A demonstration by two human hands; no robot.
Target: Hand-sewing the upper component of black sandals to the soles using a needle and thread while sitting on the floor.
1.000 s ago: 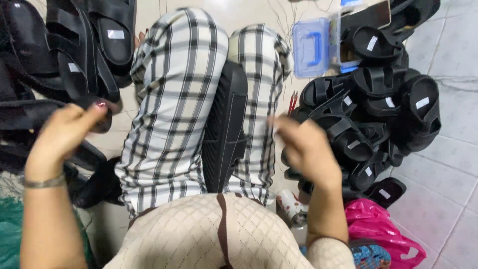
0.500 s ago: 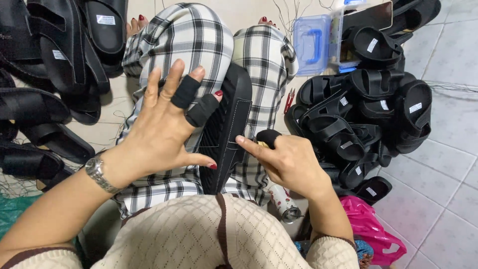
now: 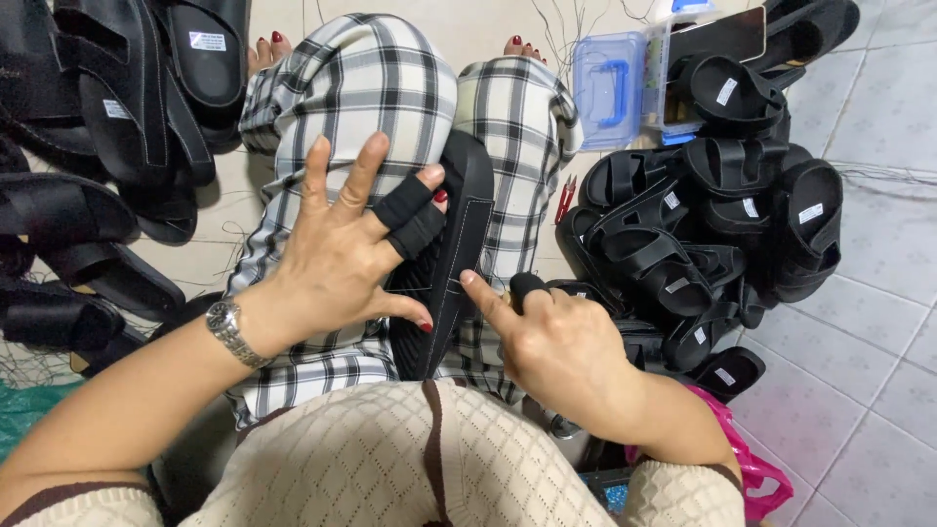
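A black sandal sole [image 3: 459,244] with a ribbed underside and pale edge stitching stands on edge between the knees, centre frame. The left hand [image 3: 342,254], fingers spread, rests against it; the right hand [image 3: 556,342], loosely curled, touches its edge with one fingertip.

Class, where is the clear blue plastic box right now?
Head view, upper right: the box sits on the floor beyond the right knee, just left of the sandal pile.
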